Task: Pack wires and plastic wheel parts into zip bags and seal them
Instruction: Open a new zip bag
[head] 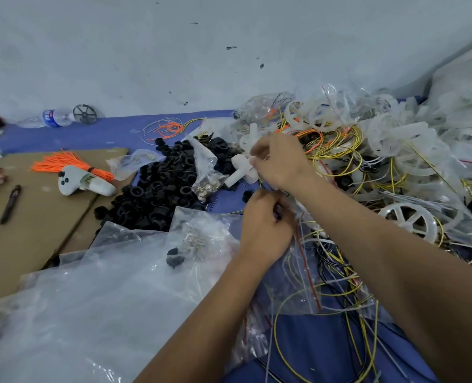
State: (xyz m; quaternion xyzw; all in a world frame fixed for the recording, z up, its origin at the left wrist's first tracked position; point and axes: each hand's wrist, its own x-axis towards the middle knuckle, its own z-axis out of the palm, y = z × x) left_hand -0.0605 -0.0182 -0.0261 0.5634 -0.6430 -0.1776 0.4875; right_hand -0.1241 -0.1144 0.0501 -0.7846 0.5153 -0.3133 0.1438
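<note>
The blue work surface (pixel 96 134) runs under everything. On its right side lies the biggest mass, a heap of translucent wheel parts (pixel 411 150) tangled with yellow wires (pixel 337 150) and clear bags. It lies ahead and to the right of both hands, so the right hand (pixel 279 161) is the nearer one to it; the wires loop back toward the person with no single long axis.

Left of the hands sits a pile of black plastic rings (pixel 157 189), and in the near foreground a spread of large clear plastic bags (pixel 91 299).

Containers next. A zip bag (pixel 298 275) with a red seal strip lies just below the hands and holds yellow and black wire. A small bag (pixel 208 183) beside the rings holds small brass-coloured parts. Another bag (pixel 193 241), near the left hand, holds small pale pieces with a black ring beside them.

The hands are close together, almost touching. The right hand's fingers curl in a pinch at a white T-shaped plastic piece (pixel 240 170), seemingly on a thin wire. The left hand (pixel 265 225) is curled around something small and dark at the zip bag's mouth; what it is I cannot tell. My judgement is that a wire is being fed toward that bag, so the next move depends on keeping its mouth open under the right hand.
</note>
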